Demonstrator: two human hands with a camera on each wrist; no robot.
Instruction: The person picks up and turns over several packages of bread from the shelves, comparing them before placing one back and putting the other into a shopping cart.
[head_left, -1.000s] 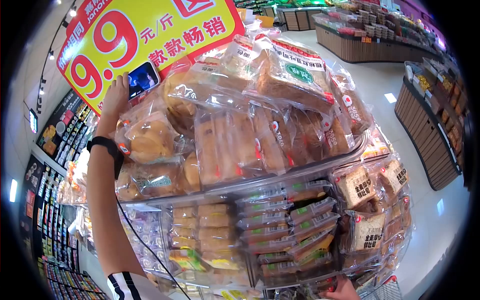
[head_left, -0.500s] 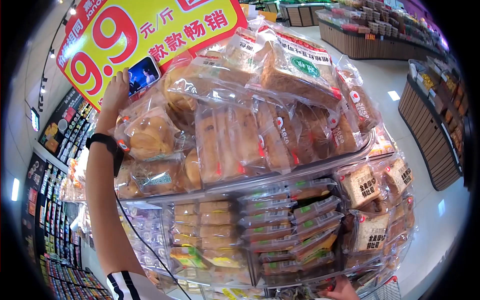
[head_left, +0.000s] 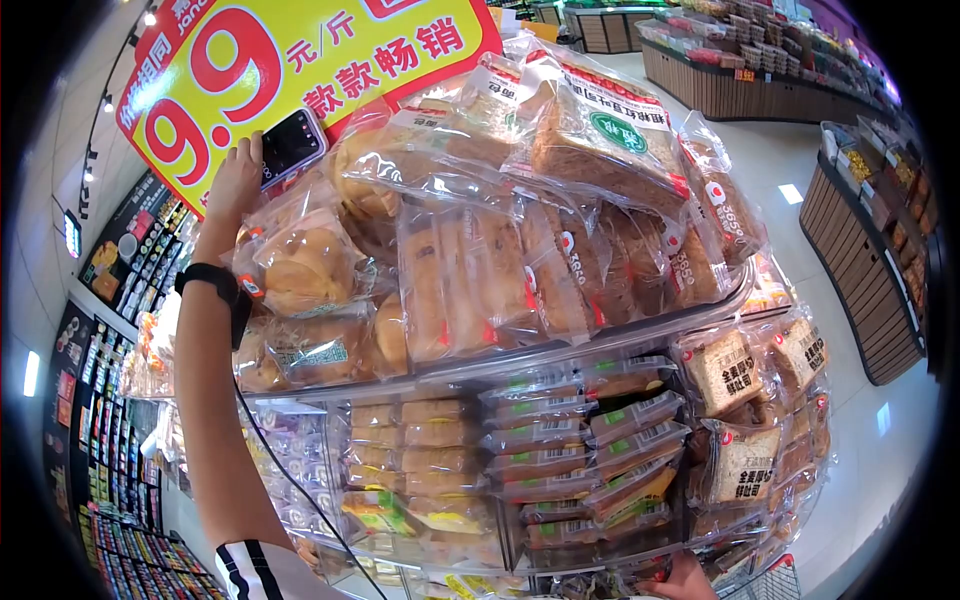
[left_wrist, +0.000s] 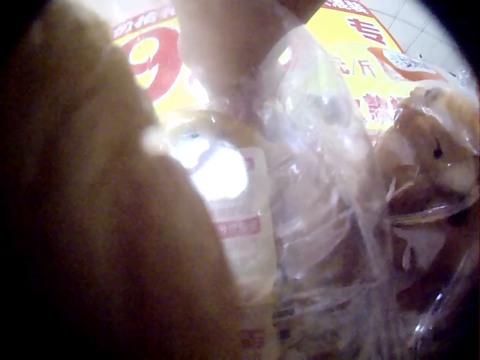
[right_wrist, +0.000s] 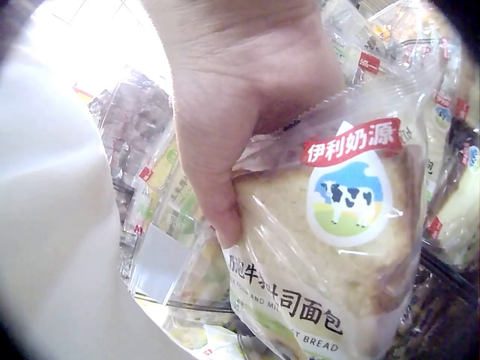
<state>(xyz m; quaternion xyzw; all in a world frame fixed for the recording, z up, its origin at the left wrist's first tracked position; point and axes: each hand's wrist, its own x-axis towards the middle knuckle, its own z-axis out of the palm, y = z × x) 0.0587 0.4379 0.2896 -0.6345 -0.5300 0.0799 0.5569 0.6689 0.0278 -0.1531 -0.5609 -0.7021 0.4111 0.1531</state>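
At the upper left of the head view, my left hand [head_left: 236, 180] grips a phone [head_left: 292, 148] by its left edge. The phone's screen faces me, mostly dark, in front of the yellow price sign. Its wrist view shows part of that hand [left_wrist: 225, 45] above clear plastic bags of bread. Low in the head view, my right hand [head_left: 685, 578] reaches toward the bottom of the stand. Seen closer from the right wrist, it holds a bag of sliced bread [right_wrist: 322, 225] with a cow label, the thumb lying along the bag's left side.
Bagged loaves [head_left: 470, 280] are heaped on the stand's top, with bagged toast [head_left: 720, 375] and rows of packets [head_left: 540, 450] beneath. A red and yellow price sign [head_left: 330, 60] stands behind. A black cable [head_left: 290, 480] hangs beside my left arm. Part of a cart [head_left: 775, 580] shows at lower right.
The phone's screen has gone from a lit bluish picture to a mostly dark display. The head view has shifted slightly; both hands stay in nearly the same places.
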